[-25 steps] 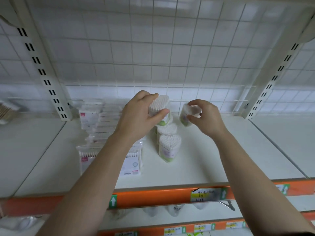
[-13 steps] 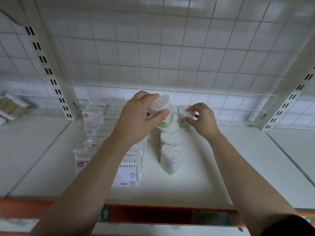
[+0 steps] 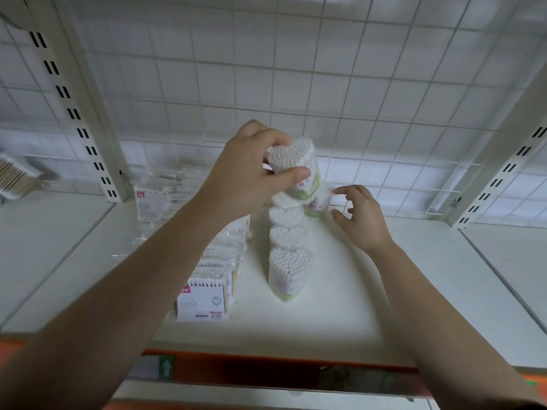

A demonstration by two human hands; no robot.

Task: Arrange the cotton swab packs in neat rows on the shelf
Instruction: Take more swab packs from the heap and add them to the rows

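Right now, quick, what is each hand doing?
Left hand: grips a heart-shaped swab pack, lifted above the row.
Right hand: open, fingers spread beside the back pack, holding nothing.

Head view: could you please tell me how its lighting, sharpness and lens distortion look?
Head view: soft, even light without glare; wide-angle bending splays the shelf uprights outward; the pack in the left hand is fairly sharp, while the orange shelf edge is dark and blurred.
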